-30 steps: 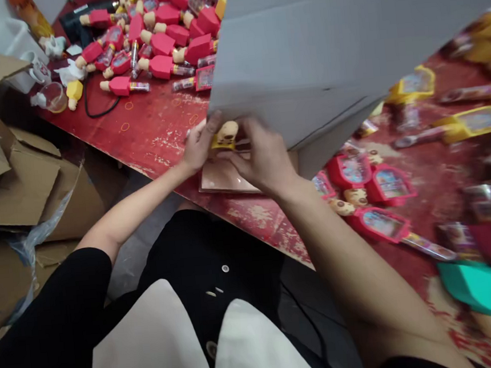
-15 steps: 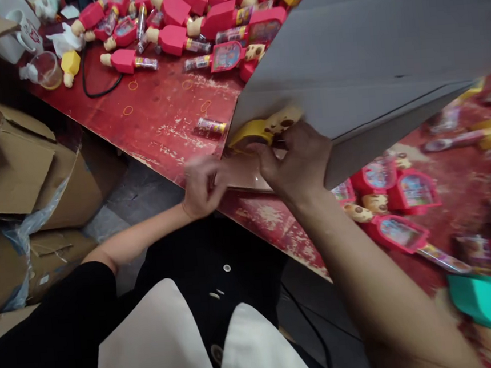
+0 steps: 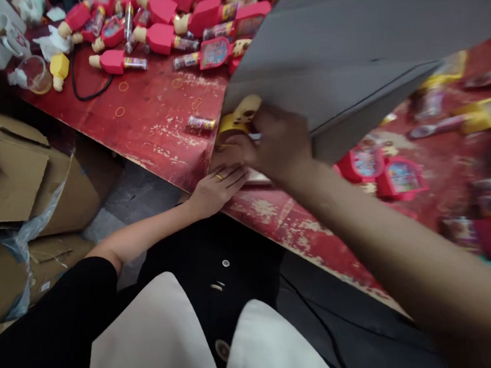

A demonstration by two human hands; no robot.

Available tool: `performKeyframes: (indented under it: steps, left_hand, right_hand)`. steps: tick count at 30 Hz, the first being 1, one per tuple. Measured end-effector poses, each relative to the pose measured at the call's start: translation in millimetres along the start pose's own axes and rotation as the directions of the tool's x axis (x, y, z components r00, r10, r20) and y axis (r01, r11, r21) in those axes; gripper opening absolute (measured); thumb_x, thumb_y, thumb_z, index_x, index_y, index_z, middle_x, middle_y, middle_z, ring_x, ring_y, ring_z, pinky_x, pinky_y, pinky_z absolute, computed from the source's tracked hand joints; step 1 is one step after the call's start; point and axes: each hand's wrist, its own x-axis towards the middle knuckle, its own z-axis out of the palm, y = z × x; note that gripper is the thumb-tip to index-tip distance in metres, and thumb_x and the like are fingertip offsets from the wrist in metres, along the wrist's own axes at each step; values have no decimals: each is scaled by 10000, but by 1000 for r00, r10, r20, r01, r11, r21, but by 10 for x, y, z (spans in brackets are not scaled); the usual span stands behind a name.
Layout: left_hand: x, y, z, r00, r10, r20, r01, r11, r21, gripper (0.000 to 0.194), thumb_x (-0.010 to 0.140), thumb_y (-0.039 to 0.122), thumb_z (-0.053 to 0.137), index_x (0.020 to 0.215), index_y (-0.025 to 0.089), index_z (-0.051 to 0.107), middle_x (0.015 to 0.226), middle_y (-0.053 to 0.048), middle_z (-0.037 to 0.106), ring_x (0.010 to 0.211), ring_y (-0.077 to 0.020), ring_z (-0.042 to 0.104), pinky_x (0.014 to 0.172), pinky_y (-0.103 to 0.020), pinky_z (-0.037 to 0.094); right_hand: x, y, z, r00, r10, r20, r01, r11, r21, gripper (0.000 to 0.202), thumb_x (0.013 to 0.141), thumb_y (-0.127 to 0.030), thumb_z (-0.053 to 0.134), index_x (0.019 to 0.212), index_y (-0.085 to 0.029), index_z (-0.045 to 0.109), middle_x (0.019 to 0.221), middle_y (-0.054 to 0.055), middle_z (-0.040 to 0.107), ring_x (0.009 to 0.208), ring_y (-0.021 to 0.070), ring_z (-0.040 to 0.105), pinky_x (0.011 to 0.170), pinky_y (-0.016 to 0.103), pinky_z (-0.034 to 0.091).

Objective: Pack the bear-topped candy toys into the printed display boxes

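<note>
My right hand, a little blurred, is closed around a yellow toy with a brown-spotted cream handle. Its thumb lies along the yellow part, whose lower side is partly hidden. My left hand, with a ring on one finger, lies flat with its fingers stretched out. It presses on the low front part of a large cardboard box, just under my right thumb. A shiny pale strip shows along that low edge. The box stands on a worn red table.
Many pink toys with cream handles lie at the back of the table. More pink toys and yellow toys lie to the right. A small wrapped tube sits left of the box. Opened cartons stand on the left; a plastic cup is near the corner.
My left hand has gone from a blurred, curled shape to lying flat on the box's low edge. My right hand and the yellow toy have shifted left. The view has moved slightly.
</note>
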Motion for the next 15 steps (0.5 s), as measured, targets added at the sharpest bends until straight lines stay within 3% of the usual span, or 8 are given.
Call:
performKeyframes:
  steps: [4, 6, 8, 9, 11, 12, 13, 15]
  left_hand:
    - [-37, -86, -63, 998, 47, -48, -46, 999, 13, 393, 1044, 128, 406, 1374, 114, 618, 1399, -114, 661, 1400, -215, 567, 1198, -431, 484]
    - [-44, -128, -124, 997, 47, -61, -46, 999, 23, 400, 1028, 105, 409, 1361, 113, 631, 1384, -115, 671, 1381, -217, 585, 1191, -421, 492]
    - [-48, -169, -175, 998, 13, -64, -12, 1000, 22, 422, 1010, 79, 412, 1368, 125, 629, 1391, -118, 665, 1371, -215, 595, 1188, -426, 495]
    - [-50, -185, -195, 998, -2, -67, 3, 1000, 14, 437, 1001, 69, 411, 1380, 129, 620, 1410, -122, 651, 1375, -212, 592, 1190, -433, 493]
    - [-58, -201, -226, 997, -2, -81, 1, 1000, -2, 465, 988, 49, 399, 1394, 134, 609, 1438, -126, 626, 1384, -202, 584, 1187, -439, 497]
    - [-63, -201, -239, 996, 7, -91, -8, 1000, -4, 477, 982, 39, 386, 1391, 137, 612, 1440, -123, 623, 1386, -197, 581, 1183, -434, 502]
    - [-67, -196, -250, 994, 15, -106, -15, 1000, 3, 486, 977, 31, 373, 1380, 140, 623, 1432, -116, 630, 1382, -193, 585, 1176, -427, 510]
    - [-65, -179, -265, 990, 23, -138, -19, 999, 31, 491, 975, 25, 355, 1352, 143, 647, 1406, -103, 650, 1358, -196, 606, 1159, -418, 527]
  right_hand:
    - [-1, -166, -75, 996, 35, 76, -37, 999, 14, 364, 1037, -460, 404, 1223, -244, 630, 1249, 122, 666, 1155, 261, 601, 999, 422, 509]
    - [-115, -250, -188, 997, 28, 67, -28, 1000, 0, 392, 1030, -421, 432, 1310, -210, 608, 1329, 135, 630, 1206, 261, 596, 1024, 417, 522]
    - [-262, -299, -384, 993, 18, -114, -26, 997, -67, 511, 1022, -430, 447, 1439, -147, 530, 1436, 179, 551, 1319, 289, 546, 1087, 448, 498]
    - [-321, -307, -516, 963, -2, -269, -31, 992, -119, 558, 1023, -450, 437, 1486, -143, 495, 1479, 189, 510, 1398, 307, 482, 1149, 482, 449]
    - [-344, -273, -826, 826, -94, -555, -54, 968, -244, 618, 1018, -500, 424, 1543, -176, 454, 1551, 181, 435, 1531, 347, 298, 1260, 563, 274]
    - [-283, -222, -981, 770, -134, -624, -69, 954, -291, 633, 1014, -521, 426, 1562, -204, 439, 1588, 166, 395, 1564, 361, 219, 1280, 592, 194]
    - [-167, -143, -1117, 758, -148, -636, -70, 950, -304, 639, 1012, -540, 427, 1574, -237, 427, 1616, 141, 365, 1580, 363, 171, 1284, 609, 150]
    - [199, 95, -1280, 868, -100, -486, -6, 977, -212, 632, 1016, -586, 408, 1566, -276, 439, 1621, 107, 384, 1570, 344, 225, 1265, 614, 198]
